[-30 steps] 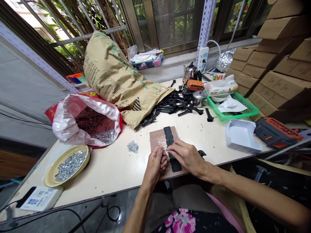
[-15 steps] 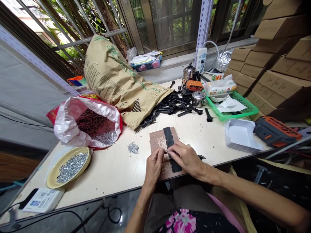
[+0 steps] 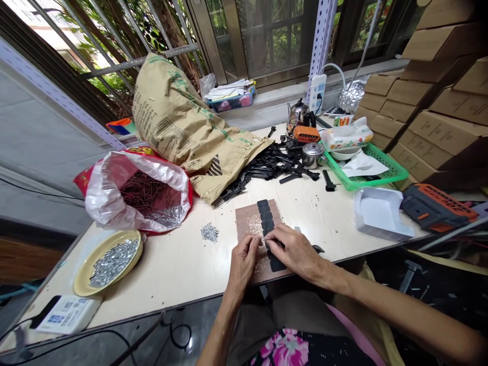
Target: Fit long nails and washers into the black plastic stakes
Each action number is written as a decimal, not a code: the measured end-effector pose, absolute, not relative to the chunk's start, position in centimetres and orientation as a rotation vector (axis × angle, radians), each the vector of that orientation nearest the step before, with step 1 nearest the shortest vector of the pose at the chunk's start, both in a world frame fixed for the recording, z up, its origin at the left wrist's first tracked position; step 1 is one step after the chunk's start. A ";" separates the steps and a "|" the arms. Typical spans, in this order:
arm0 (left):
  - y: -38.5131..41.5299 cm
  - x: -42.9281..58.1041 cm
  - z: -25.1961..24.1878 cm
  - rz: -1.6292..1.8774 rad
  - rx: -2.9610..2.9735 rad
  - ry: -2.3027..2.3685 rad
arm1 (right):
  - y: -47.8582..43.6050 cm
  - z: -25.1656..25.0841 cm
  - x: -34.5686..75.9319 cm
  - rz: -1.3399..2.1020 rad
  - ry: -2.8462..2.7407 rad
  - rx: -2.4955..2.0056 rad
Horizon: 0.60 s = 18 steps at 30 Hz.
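Observation:
My left hand point(image 3: 244, 255) and my right hand point(image 3: 295, 252) come close together over a brown board point(image 3: 246, 213) at the table's front edge. Both have their fingers pinched. Something small and thin shows between the fingertips, too small to name. A row of black rounded pads point(image 3: 268, 215) runs along the board, partly covered by my right hand. Tiny pale bits point(image 3: 254, 222) are scattered over the board beside it. To the left lies a small heap of shiny metal pieces point(image 3: 209, 233).
Far left stand a yellow bowl point(image 3: 139, 254) of metal pieces and a red bag point(image 3: 185, 190) of dark screws. Black plastic parts point(image 3: 267, 165) spill from a paper sack point(image 3: 190, 127). On the right are a green basket point(image 3: 398, 178), a white tray point(image 3: 381, 211) and a power tool point(image 3: 438, 208).
The fingertips of both hands have parted slightly, and my right hand has shifted a little to the right. The view has also moved slightly.

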State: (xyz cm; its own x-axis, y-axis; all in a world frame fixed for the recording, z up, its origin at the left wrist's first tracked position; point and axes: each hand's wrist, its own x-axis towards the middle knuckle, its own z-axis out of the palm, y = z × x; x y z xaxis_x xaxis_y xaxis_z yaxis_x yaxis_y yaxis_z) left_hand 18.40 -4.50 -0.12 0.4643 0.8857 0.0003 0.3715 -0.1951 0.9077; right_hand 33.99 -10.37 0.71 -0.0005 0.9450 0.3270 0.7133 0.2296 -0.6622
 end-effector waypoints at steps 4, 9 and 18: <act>-4.6 18.3 -0.6 0.665 1.738 1.083 | -10.6 0.6 34.1 0.433 -1.775 -1.513; -4.7 18.4 -1.1 0.671 1.755 1.078 | -10.9 0.4 34.3 0.442 -1.770 -1.497; -5.0 18.6 -0.7 0.709 1.797 1.063 | -11.1 0.6 34.1 0.309 -1.854 -1.560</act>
State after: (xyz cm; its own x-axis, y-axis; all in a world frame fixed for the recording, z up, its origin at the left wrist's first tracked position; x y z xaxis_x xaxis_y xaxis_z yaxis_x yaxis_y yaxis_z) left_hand 18.55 -4.99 -0.69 0.4653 0.8847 0.0290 0.3663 -0.2223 0.9036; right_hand 34.07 -11.09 0.61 -0.0457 0.9371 0.3459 0.7746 0.2519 -0.5801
